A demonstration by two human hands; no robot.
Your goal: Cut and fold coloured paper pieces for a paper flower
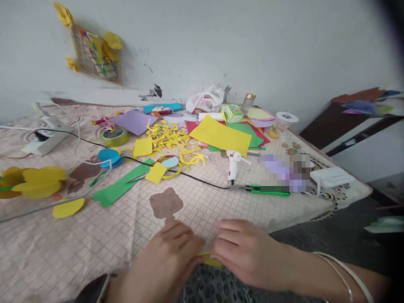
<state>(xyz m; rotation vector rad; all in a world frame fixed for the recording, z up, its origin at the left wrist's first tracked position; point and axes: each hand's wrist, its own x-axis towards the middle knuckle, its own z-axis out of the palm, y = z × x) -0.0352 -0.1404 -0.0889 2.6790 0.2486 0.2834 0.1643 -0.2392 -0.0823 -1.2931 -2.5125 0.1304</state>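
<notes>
A small piece of yellow paper (211,260) is stretched between my two hands at the table's front edge; most of it is hidden by the fingers. My left hand (172,250), a little blurred, pinches its left end. On the other end, my right hand (241,248) is closed with curled fingers. Beyond the hands lie a white glue gun (232,165) and a green-handled cutter (269,191). Further left, scissors (137,178) rest across a green paper strip (118,187), beside a small yellow square (156,173).
Yellow paper scraps (168,136) and a large yellow sheet (222,132) lie mid-table. A tape roll (114,136), blue paper discs (109,157) and yellow paper petals (41,182) are at left. A black cord (195,179) crosses the table from the power strip (47,139).
</notes>
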